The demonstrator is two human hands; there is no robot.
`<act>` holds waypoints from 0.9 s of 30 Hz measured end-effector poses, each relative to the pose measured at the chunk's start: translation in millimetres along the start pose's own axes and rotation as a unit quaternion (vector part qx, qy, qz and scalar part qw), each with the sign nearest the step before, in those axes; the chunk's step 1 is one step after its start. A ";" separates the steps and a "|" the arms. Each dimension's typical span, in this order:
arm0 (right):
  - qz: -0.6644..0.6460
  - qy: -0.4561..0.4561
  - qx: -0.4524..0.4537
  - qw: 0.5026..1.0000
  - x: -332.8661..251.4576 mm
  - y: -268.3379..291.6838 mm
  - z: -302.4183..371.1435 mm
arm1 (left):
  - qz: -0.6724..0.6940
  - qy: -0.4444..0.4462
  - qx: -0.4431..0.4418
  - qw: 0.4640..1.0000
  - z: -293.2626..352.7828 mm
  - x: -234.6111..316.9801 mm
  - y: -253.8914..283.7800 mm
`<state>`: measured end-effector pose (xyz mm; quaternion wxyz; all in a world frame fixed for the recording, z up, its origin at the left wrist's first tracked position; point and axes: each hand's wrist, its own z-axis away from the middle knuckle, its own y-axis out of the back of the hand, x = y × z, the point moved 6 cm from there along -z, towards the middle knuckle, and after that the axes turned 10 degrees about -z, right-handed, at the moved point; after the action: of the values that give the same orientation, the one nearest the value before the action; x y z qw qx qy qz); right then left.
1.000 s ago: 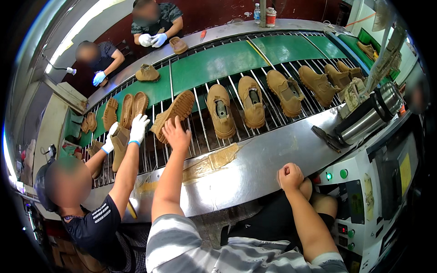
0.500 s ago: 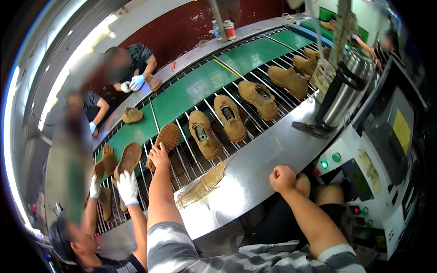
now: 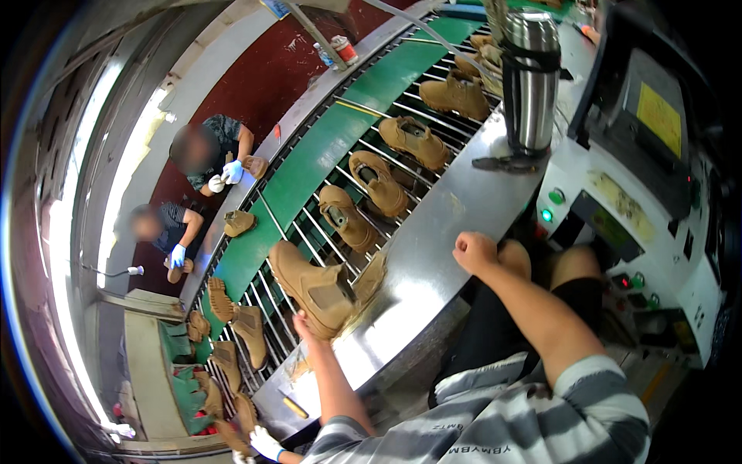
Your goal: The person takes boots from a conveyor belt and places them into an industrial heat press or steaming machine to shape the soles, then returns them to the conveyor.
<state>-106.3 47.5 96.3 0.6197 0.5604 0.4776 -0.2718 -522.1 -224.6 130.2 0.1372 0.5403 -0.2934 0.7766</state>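
Observation:
A tan ankle boot (image 3: 305, 282) with an elastic side panel is held over the near edge of the conveyor, its opening toward me. My left hand (image 3: 304, 329) grips it from beneath at the heel end; most of the fingers are hidden behind the boot. Curled into a fist, my right hand (image 3: 474, 252) is above my knee by the metal edge, with nothing visible in it. Beyond the held boot, a tan low shoe (image 3: 345, 219) and another shoe (image 3: 379, 184) lie on the conveyor rods.
A green belt (image 3: 309, 166) runs along the rods. On the metal ledge (image 3: 433, 240) stand a steel flask (image 3: 532, 93) and pliers (image 3: 506, 163). A control box (image 3: 618, 224) is at right. Co-workers' gloved hands handle shoes across the line and at lower left, near a yellow-handled tool (image 3: 294, 407).
My left hand has lifted the boot off the rods and brought it nearer, turning it from sole-up to side-on. The view has swung left. My right hand stays in a fist.

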 end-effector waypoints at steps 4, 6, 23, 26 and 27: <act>-0.217 -0.108 -0.115 0.963 20.5 -5.5 9.0 | 0.175 0.083 -0.195 0.962 97.3 -62.2 -98.9; -0.423 -0.147 -0.158 0.880 22.5 -12.7 27.9 | 0.234 0.121 -0.306 0.915 142.6 -61.4 -183.7; -0.740 0.024 0.073 0.668 0.2 368.4 172.9 | -0.172 -0.003 -0.641 0.748 323.8 -100.3 -475.1; -0.729 -0.010 0.129 0.673 9.6 393.5 201.7 | -0.250 -0.109 -0.616 0.739 366.2 -93.0 -504.2; -0.725 -0.011 0.128 0.677 14.3 397.4 207.4 | -0.283 -0.181 -0.609 0.718 375.0 -93.6 -510.8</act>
<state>305.4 -58.4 238.8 0.1561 0.1097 0.6879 -0.7003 68.7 -37.7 292.7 0.5948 0.5281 -0.5556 0.2423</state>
